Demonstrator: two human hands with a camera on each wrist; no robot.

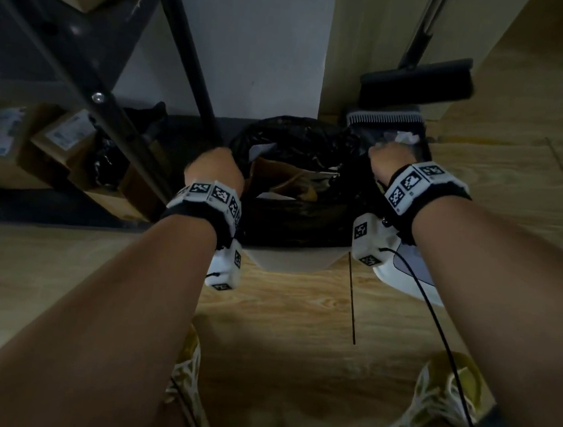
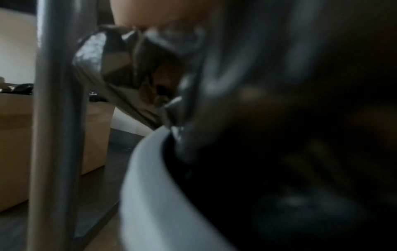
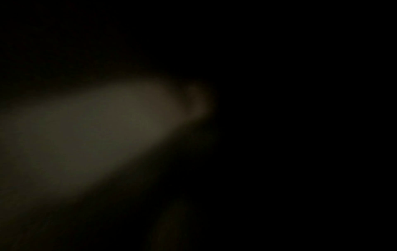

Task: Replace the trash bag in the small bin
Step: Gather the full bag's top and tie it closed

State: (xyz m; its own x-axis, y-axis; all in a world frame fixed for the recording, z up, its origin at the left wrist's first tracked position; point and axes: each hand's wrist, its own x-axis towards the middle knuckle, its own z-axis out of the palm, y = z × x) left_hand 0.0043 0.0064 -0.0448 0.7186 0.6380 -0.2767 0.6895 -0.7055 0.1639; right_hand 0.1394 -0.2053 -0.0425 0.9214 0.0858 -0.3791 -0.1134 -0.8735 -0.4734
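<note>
A small white bin (image 1: 289,262) stands on the wooden floor against the wall, lined with a black trash bag (image 1: 301,136) that holds brown cardboard scraps (image 1: 286,179). My left hand (image 1: 214,169) is curled at the bag's left edge and grips the plastic. My right hand (image 1: 385,161) grips the bag's right edge; its fingers are hidden. In the left wrist view the black trash bag (image 2: 236,84) is bunched upward toward my hand above the white bin (image 2: 146,195) rim. The right wrist view is dark and shows nothing usable.
A dark metal shelf leg (image 1: 191,67) slants down just left of the bin, with cardboard boxes (image 1: 1,141) under the shelf. A broom head (image 1: 416,81) and dustpan (image 1: 385,120) lean behind the bin at right. A white and grey rounded object (image 1: 411,277) lies under my right wrist.
</note>
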